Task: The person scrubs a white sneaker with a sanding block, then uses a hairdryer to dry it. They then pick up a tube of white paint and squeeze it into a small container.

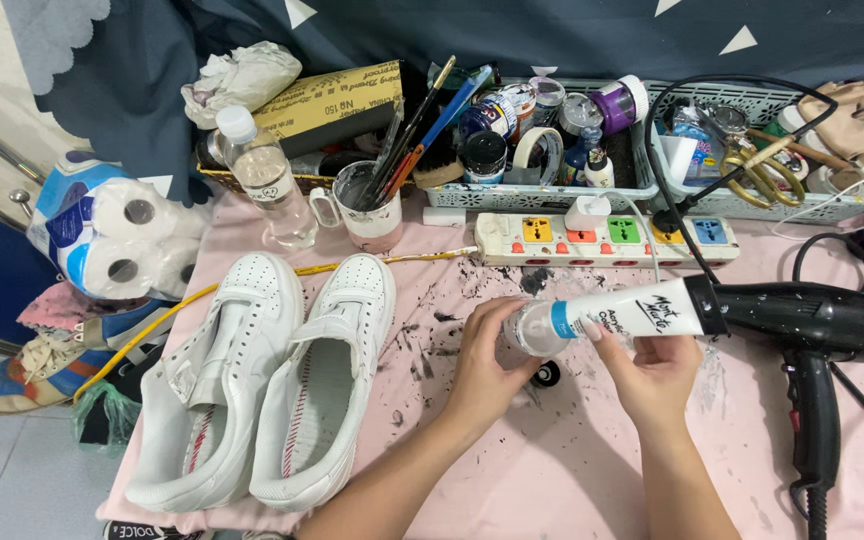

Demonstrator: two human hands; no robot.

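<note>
My right hand [655,368] grips a white paint tube [642,312] with a black end, held level above the table. My left hand [487,352] is closed around the tube's clear cap end [530,328]. A small black cap [547,375] lies on the pink cloth just below the hands. Two white sneakers [272,380] without laces lie side by side to the left of my arms.
A black hair dryer [817,325] lies at the right, its cord running back. A power strip [602,238], a mug of brushes [372,210], a clear bottle [270,185], two baskets of jars and tools [552,130], paper rolls [117,240] and a coloured shoe [22,375] surround the paint-stained cloth [552,470].
</note>
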